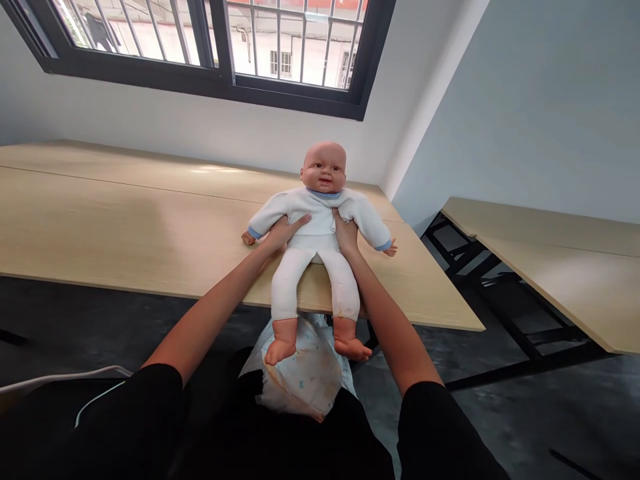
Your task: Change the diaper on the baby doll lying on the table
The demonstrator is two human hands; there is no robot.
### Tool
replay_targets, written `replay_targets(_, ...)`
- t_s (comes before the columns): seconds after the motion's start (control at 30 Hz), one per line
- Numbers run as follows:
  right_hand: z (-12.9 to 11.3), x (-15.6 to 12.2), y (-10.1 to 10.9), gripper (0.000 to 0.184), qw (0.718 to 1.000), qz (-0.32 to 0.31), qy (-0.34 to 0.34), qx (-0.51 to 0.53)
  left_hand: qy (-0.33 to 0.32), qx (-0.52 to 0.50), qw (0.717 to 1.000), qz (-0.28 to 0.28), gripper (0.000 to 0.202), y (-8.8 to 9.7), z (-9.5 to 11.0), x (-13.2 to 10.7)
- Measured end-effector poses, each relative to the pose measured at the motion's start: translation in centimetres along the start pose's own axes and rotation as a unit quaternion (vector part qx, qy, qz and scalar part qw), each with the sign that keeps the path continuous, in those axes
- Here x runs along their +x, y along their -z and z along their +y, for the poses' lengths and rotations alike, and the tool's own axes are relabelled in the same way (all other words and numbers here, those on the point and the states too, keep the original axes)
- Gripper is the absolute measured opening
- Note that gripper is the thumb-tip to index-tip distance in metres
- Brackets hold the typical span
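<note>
1. A baby doll [323, 227] is lying on its back across the front edge of the desk [150, 220], with its head pointing toward the window and its legs reaching toward the person. Its bare feet are hanging past the edge, apparently because the doll's body is sitting that far forward.
2. The doll's white outfit [313, 243] is covering its body and legs, and blue cuffs [254, 233] are showing at the wrists. No writing is readable on it.
3. The person's left hand [283, 235] and right hand [346, 235] are gripping the doll's chest from both sides, just under its arms. This hold seems to be steadying the doll at the edge.
4. The left fingers [295, 225] and right fingers [340, 223] are clamping on the outfit, and each hand's fingers are sitting close together.
5. A white diaper [300, 377] is resting below the doll's feet, apparently on the person's lap. Its small printed marks are too small to read.
6. Black sleeves [140, 413] are covering the person's upper arms, and a white cable [55, 379] is running along the lower left.
7. A 2nd desk [550, 267] is standing to the right above the dark floor [500, 413], and a barred window [295, 40] is showing beyond the doll's head.
</note>
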State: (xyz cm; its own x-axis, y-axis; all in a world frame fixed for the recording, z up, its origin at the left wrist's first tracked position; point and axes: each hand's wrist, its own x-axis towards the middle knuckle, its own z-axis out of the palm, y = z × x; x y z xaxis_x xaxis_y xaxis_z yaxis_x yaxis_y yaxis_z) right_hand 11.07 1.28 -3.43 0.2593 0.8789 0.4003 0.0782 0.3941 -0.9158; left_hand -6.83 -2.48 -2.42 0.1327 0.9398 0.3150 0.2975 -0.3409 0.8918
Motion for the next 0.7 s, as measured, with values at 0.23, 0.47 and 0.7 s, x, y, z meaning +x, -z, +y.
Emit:
replay_targets(0.23,1.3,0.4,0.1,0.046,0.999,-0.003,-0.033,-0.038,0.028,-0.010,0.999,0.016,0.075,0.0,0.0,-0.5)
replay_targets(0.47,1.5,0.1,0.3,0.032,0.996,-0.011,-0.063,-0.055,0.044,0.002,0.999,0.014,0.078,-0.1,-0.7,-0.6)
replay_targets(0.7,1.2,-0.1,0.5,0.031,0.992,-0.011,-0.100,-0.073,0.068,0.001,0.998,0.004,0.093,0.2,-1.6,-0.2)
